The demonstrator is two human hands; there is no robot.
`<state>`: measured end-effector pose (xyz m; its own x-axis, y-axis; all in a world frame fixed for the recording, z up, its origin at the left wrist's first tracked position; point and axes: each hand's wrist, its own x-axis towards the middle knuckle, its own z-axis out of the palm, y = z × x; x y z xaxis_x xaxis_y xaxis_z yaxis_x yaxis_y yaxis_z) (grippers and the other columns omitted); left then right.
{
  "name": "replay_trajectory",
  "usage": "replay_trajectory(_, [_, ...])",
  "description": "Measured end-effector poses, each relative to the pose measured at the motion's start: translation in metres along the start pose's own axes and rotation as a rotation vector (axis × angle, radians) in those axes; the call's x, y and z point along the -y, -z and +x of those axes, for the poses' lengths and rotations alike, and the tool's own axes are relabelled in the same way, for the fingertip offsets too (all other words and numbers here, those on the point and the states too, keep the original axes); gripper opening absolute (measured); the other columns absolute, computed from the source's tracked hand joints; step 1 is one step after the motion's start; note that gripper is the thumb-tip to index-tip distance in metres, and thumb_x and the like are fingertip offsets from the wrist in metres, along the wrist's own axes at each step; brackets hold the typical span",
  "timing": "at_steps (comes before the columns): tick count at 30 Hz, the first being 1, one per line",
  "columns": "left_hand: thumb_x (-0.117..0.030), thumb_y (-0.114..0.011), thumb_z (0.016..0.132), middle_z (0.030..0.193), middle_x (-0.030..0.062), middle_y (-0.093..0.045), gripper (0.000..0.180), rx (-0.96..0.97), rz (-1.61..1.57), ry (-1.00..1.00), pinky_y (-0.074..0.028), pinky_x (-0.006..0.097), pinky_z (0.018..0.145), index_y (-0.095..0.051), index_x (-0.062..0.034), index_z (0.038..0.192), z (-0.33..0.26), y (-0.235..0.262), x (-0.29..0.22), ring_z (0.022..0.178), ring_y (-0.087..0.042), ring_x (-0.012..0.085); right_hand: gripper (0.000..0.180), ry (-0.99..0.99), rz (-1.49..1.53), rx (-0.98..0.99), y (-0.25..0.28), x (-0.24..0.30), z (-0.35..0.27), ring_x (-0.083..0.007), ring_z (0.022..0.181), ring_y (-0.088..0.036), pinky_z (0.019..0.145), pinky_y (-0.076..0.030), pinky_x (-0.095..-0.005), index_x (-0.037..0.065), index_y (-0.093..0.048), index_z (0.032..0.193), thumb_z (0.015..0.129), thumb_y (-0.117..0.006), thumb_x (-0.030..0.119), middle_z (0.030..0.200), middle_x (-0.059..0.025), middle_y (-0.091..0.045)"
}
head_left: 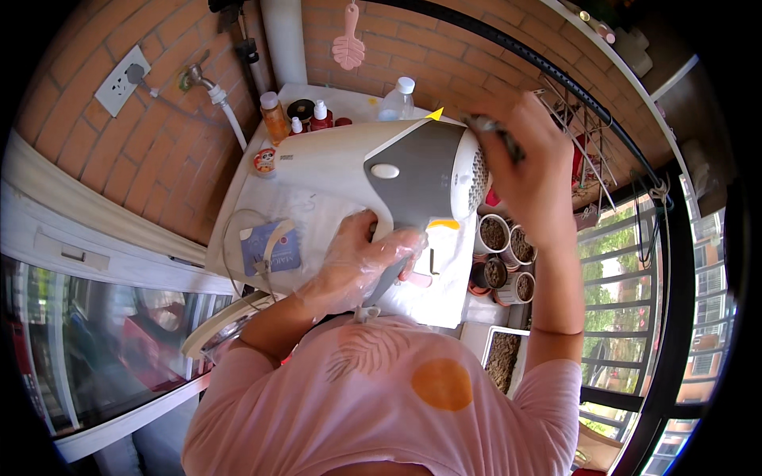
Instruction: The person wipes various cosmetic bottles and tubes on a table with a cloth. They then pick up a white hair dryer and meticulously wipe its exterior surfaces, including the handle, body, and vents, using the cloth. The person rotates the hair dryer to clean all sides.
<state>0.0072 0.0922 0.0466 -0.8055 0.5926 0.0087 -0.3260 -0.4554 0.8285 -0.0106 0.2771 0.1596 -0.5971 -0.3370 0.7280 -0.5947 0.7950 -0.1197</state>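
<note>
A large white and grey hair dryer (413, 163) fills the middle of the view, lying crosswise above the white table, its perforated round end (476, 178) to the right. My left hand (369, 252), with clear thin plastic around it, is closed round the grey handle. Up beside the perforated end is my right hand (533, 151), its fingers bent around a small dark, mottled object (498, 136). Blur and the fingers keep me from telling its kind, or whether it touches the dryer.
Bottles (274, 117) stand at the far side of the white table (452, 297). A blue card box (271, 247) lies left of my left hand. Small pots of soil (494, 232) stand on the right. A pink brush (348, 44) hangs on the brick wall.
</note>
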Motion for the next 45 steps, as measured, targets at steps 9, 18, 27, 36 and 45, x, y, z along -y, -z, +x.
replay_trajectory(9, [-0.008, -0.066, 0.08, 0.079, 0.0085, -0.059, 0.022, -0.027, 0.069, -0.047, -0.045, 0.028, 0.055, -0.055, 0.0048, 0.093, 0.006, 0.004, 0.001, 0.061, -0.051, 0.011, 0.026, 0.214, 0.141, -0.042, 0.005, 0.012, 0.006, -0.0282, 0.078, -0.058, 0.07, -0.047, -0.033, -0.004, -0.062, 0.089, 0.064, -0.061, -0.011, 0.086, -0.0145, -0.062])
replay_trajectory(18, [-0.028, -0.057, 0.086, 0.069, 0.0062, -0.054, 0.029, -0.058, -0.074, -0.089, -0.041, 0.025, 0.055, -0.05, 0.0001, 0.087, 0.008, 0.0, -0.021, 0.058, -0.049, 0.0123, 0.03, 0.285, 0.241, -0.159, -0.007, 0.023, -0.044, -0.0275, 0.079, -0.056, 0.067, -0.047, -0.0347, -0.003, -0.062, 0.09, 0.06, -0.065, -0.006, 0.088, -0.0121, -0.057])
replay_trajectory(27, [-0.039, -0.058, 0.085, 0.077, 0.0092, -0.055, 0.042, -0.122, -0.101, -0.094, -0.039, 0.025, 0.051, -0.049, -0.003, 0.104, -0.003, -0.003, -0.024, 0.056, -0.049, 0.0144, 0.036, 0.362, 0.072, 0.023, -0.025, 0.037, -0.042, -0.027, 0.088, -0.052, 0.073, -0.045, -0.037, -0.001, -0.064, 0.092, 0.057, -0.063, 0.007, 0.091, -0.0107, -0.056])
replay_trajectory(36, [-0.045, -0.071, 0.074, 0.073, 0.0074, -0.056, 0.057, 0.368, -0.213, 0.036, -0.047, 0.03, 0.051, -0.052, -0.0004, 0.103, 0.007, 0.032, -0.008, 0.053, -0.052, 0.0136, 0.032, -0.91, 1.836, -0.072, 0.005, 0.014, -0.041, -0.0171, 0.084, -0.06, 0.071, -0.05, -0.0271, 0.002, -0.05, 0.118, 0.09, -0.055, 0.016, 0.098, -0.0105, -0.059])
replay_trajectory(45, [-0.01, -0.064, 0.071, 0.068, 0.0052, -0.057, 0.021, 0.208, 0.074, 0.0, -0.043, 0.028, 0.051, -0.058, 0.0003, 0.088, 0.003, 0.025, -0.003, 0.055, -0.052, 0.0125, 0.014, 0.115, 0.254, -0.044, 0.016, 0.041, -0.01, -0.0236, 0.075, -0.056, 0.07, -0.043, -0.0331, 0.003, -0.064, 0.086, 0.073, -0.065, 0.005, 0.083, -0.0083, -0.061])
